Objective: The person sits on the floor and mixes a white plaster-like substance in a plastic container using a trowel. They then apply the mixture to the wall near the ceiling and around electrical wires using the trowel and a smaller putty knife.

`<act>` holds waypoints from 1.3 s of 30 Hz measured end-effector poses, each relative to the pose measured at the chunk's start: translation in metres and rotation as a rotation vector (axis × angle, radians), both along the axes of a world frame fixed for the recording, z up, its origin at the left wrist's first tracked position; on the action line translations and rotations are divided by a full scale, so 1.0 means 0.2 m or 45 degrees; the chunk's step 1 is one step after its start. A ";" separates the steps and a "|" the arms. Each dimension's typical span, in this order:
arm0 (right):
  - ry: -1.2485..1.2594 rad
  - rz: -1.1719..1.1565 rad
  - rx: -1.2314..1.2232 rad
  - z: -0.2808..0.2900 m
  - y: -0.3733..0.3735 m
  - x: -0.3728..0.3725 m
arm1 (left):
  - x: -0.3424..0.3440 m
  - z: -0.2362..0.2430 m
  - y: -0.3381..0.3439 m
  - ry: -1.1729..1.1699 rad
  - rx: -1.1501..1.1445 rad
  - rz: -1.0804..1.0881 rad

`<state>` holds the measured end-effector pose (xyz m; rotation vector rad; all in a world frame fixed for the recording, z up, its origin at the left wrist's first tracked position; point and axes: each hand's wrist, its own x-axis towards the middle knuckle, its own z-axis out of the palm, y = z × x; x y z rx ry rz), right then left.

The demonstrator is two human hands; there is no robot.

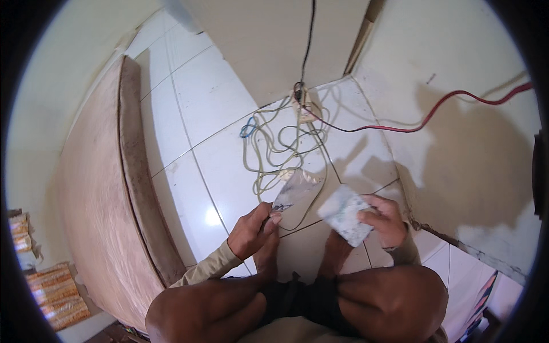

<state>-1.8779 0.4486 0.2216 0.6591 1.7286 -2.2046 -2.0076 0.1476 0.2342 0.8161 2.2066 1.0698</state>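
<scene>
My left hand [251, 229] is closed around the handle end of a putty knife [295, 190], whose wide, smeared metal blade points away from me and up to the right. The handle itself is hidden in my fingers. To the right, my right hand [387, 221] pinches a flat, square white piece [343, 212] with grey and bluish smears, thumb on top. Its material I cannot make out. The blade and the square piece are apart, both held above the floor between my knees and the wall.
A tangled greenish cord [278, 150] lies on the white tile floor [200, 197], ending at a power strip [304, 110]. From there a red cable [409, 129] runs up right across the wall [457, 51]. A mattress-like brown slab [103, 171] lies along the left.
</scene>
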 end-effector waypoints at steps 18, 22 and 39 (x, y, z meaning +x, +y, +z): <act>0.089 -0.897 -0.464 -0.61 0.28 -0.17 | -0.04 -0.07 -0.02 0.471 -0.271 -0.189; 0.070 -0.932 -0.551 -0.83 0.42 -0.53 | -0.05 -0.08 -0.02 0.344 -0.301 -0.189; 0.499 -1.515 -1.609 -1.06 0.68 -1.20 | -0.12 -0.09 -0.03 0.158 -0.297 -0.089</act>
